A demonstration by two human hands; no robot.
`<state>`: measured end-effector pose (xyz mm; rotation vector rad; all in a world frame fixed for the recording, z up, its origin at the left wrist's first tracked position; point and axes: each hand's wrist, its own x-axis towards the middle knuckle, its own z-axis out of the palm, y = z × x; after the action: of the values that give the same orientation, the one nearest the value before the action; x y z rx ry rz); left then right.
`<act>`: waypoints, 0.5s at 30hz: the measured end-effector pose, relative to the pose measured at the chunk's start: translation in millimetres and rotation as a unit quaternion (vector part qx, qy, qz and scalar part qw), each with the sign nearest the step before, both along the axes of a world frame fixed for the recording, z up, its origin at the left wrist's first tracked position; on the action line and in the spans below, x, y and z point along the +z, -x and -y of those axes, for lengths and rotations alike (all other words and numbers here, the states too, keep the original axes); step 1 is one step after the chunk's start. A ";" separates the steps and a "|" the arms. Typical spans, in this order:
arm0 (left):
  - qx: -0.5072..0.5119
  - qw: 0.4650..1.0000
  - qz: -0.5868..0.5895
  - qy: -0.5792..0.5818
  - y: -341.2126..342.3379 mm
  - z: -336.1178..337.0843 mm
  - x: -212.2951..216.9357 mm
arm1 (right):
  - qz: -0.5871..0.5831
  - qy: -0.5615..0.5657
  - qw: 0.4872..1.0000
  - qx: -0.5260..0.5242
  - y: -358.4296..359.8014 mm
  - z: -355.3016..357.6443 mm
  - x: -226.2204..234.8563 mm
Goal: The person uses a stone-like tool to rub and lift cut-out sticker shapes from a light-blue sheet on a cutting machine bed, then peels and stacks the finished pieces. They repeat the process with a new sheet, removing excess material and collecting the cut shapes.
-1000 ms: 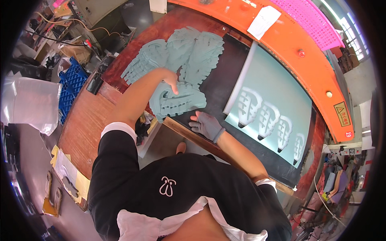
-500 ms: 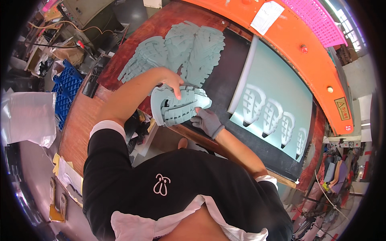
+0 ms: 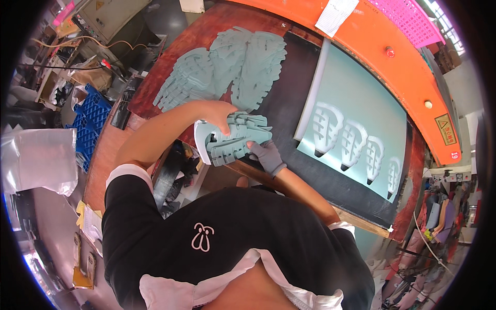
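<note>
Between my hands is a stack of pale green cut pieces [image 3: 233,144] with slotted, toothed edges. My bare left hand [image 3: 221,115] grips its far side, the thumb lying across the top. My right hand [image 3: 266,156], in a grey glove with bare fingertips, pinches the stack's right end; its other fingers are partly hidden. Beyond them, a pile of similar green pieces [image 3: 227,64] spreads over the reddish-brown tabletop [image 3: 170,51]. To the right, a pale green sheet [image 3: 356,98] lies on a black board [image 3: 297,77], with a row of several toothed cut-outs along its near edge.
An orange machine beam [image 3: 403,72] arches over the far right side, with a pink basket [image 3: 405,20] on top. At left are a blue plastic crate [image 3: 92,116] and a clear plastic bag [image 3: 41,157]. Mixed material scraps [image 3: 436,214] hang at the right.
The held stack has tilted, and its pieces are now fanned further apart. Both hands keep hold of it. The whole view has shifted slightly.
</note>
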<state>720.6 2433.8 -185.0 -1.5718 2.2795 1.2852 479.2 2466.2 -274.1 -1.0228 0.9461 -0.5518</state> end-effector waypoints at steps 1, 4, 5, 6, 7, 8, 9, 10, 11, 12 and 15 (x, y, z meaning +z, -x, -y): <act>0.000 0.999 0.019 0.032 2.3 -6.2 4.3 | 0.014 0.028 1.000 -0.003 0.0 -2.1 -2.2; 0.007 0.994 0.048 0.097 7.9 -23.9 18.0 | 0.085 0.111 0.990 -0.013 -1.1 -6.5 -8.5; 0.013 0.992 0.052 0.114 9.1 -29.7 23.1 | 0.116 0.138 0.983 -0.027 -2.6 -7.2 -9.4; 0.017 0.991 0.044 0.127 9.8 -35.7 28.6 | 0.141 0.159 0.977 -0.030 -4.9 -6.8 -8.5; 0.024 0.989 0.036 0.140 9.9 -41.9 34.5 | 0.160 0.164 0.973 -0.010 -7.2 -6.3 -5.5; 0.033 0.987 0.038 0.152 9.8 -47.7 40.7 | 0.173 0.164 0.971 0.021 -9.0 -4.2 0.2; 0.036 0.986 0.027 0.159 10.2 -53.6 46.7 | 0.183 0.158 0.970 0.034 -10.3 -0.1 9.1; 0.037 0.978 -0.006 0.204 10.3 -59.7 52.5 | 0.168 0.223 0.959 0.038 -13.1 1.7 20.0; 0.038 0.968 -0.032 0.244 10.9 -66.1 57.4 | 0.151 0.281 0.947 0.025 -14.8 1.9 32.8; 0.037 0.957 -0.053 0.282 11.7 -71.6 61.2 | 0.132 0.337 0.932 0.010 -15.6 1.9 47.2; 0.156 0.898 -0.130 0.390 19.4 -82.7 59.2 | 0.058 0.431 0.898 0.060 1.8 18.1 96.8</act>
<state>701.2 2516.5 -125.8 -2.1726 3.0503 0.6442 477.4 2448.1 -177.3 -1.8029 0.5039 -0.9528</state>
